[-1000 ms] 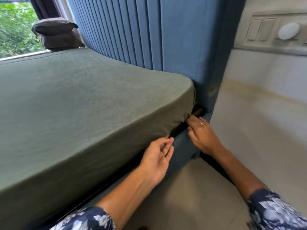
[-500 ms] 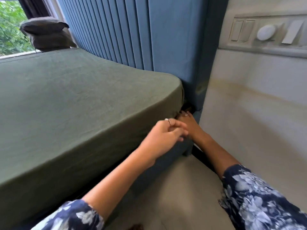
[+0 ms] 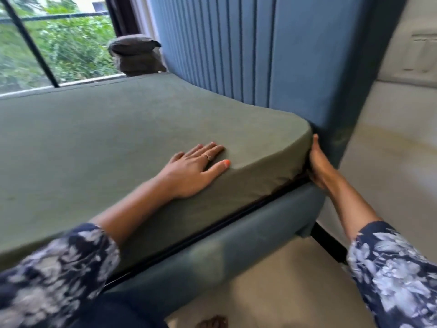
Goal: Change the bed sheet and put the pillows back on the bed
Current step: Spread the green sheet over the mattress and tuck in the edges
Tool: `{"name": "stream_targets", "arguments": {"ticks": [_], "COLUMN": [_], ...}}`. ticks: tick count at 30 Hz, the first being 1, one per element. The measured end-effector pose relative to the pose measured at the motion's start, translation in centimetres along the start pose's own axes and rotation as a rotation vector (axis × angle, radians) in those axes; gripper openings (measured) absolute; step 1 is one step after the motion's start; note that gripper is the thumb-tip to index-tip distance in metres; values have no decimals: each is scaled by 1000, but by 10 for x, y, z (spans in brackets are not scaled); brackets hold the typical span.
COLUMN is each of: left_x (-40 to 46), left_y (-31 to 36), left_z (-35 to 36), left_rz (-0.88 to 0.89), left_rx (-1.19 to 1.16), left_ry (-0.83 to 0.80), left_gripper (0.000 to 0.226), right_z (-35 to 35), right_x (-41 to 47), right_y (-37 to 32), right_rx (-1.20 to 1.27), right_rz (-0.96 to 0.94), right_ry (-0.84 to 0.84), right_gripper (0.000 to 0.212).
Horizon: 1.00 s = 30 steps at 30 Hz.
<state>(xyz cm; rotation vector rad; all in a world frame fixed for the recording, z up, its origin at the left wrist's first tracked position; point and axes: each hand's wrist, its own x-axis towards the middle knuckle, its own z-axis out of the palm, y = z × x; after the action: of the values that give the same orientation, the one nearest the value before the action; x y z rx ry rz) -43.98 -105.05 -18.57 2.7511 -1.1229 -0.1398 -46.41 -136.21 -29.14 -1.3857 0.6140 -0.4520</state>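
A moment ago I had both hands low at the corner, working the hem under the mattress beside the headboard; now my left hand point(image 3: 197, 168) has come up and lies flat on top of the green bed sheet point(image 3: 113, 129), fingers point(image 3: 214, 150) straight and spread, pressing the cloth down near the corner. My right hand point(image 3: 318, 165) has moved into the narrow gap between the mattress corner and the blue headboard point(image 3: 295, 62), its edge against the sheet's side; I cannot tell whether those fingers are straight or pinching cloth, since they run out of sight into the gap. I read this as the corner being seated and smoothed: the sheet wraps the corner and runs taut along the side down to the dark seam above the blue bed frame point(image 3: 236, 242), with only slight puckers by my thumb. So the sheet change looks nearly finished at this end, though I cannot see the other corners. The pillows point(image 3: 138, 55) are not yet back: two dark grey ones sit stacked at the far side by the window point(image 3: 47, 48), near the headboard, and I cannot tell whether they rest on the bed or on the ledge just beyond it. As for containers, I see none; the bed itself carries only the sheet and my hand.
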Motion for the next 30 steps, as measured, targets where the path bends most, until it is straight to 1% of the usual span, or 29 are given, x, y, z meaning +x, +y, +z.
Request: {"name": "stream_targets", "arguments": {"ticks": [1, 2, 3, 4, 5, 6, 7, 8, 9, 10, 11, 12, 15, 18, 21, 24, 25, 27, 30], "left_x": [1, 0, 0, -2, -1, -1, -2, -2, -3, -2, -2, 0, 2, 3, -3, -2, -3, -3, -5], "left_y": [-1, -1, 1, 1, 1, 1, 1, 2, 2, 2, 2, 1, -3, -4, -6, -10, -8, -7, -7], "left_z": [7, 9, 10, 9, 8, 8, 8, 9, 10, 10, 10, 10, 14, 25, 32, 33, 33, 33, 34], "left_rz": [-9, -22, -26, -24, -16, -8, -6, -3, -1, 3, 7, 12, 15, 42, 41, 32, 36, 41, 28], "left_rx": [4, -1, -9, -19, -26, -31, -29, -19, -12, -5, 0, 3, -7, 29, 39, 15, 9, -2, 75], "left_ry": [24, 52, 72, 85, 89, 86, 80, 77, 74, 70, 68, 68, 90, 160, 211, 164, 155, 121, 73], "left_gripper": [66, 63, 62, 62, 62, 62, 62, 62, 62, 63, 64, 65, 66, 66, 69, 68, 68, 67, 67], "right_z": [-5, -7, -11, -12, -11, -7, 1, 12, 24, 38, 52, 67, 117, 175, 228, 266, 269, 271, 269], "right_x": [1, 0, -5, -13, -21, -31, -40, -49, -56, -60, -62, -61, -47, -24, -3, -2, -6, -11, -13], "right_y": [-8, -18, -28, -39, -49, -59, -67, -76, -82, -89, -94, -97, -95, -93, -91, -73, -65, -57, -58], "right_rx": [-63, -183, -369, -587, -743, -835, -868, -880, -894, -922, -955, -987, -1132, -1267, -1282, -1265, -1316, -1434, -1493], "right_rz": [19, 57, 83, 51, -49, -174, -303, -445, -584, -702, -781, -799, -762, -764, -825, -836, -833, -830, -837], "right_ry": [5, 20, 80, 184, 304, 396, 457, 485, 466, 407, 319, 220, -59, -358, -651, -904, -958, -1009, -988], "right_gripper": [69, 64, 60, 55, 47, 41, 37, 35, 35, 37, 40, 41, 43, 55, 62, 71, 73, 78, 77]}}
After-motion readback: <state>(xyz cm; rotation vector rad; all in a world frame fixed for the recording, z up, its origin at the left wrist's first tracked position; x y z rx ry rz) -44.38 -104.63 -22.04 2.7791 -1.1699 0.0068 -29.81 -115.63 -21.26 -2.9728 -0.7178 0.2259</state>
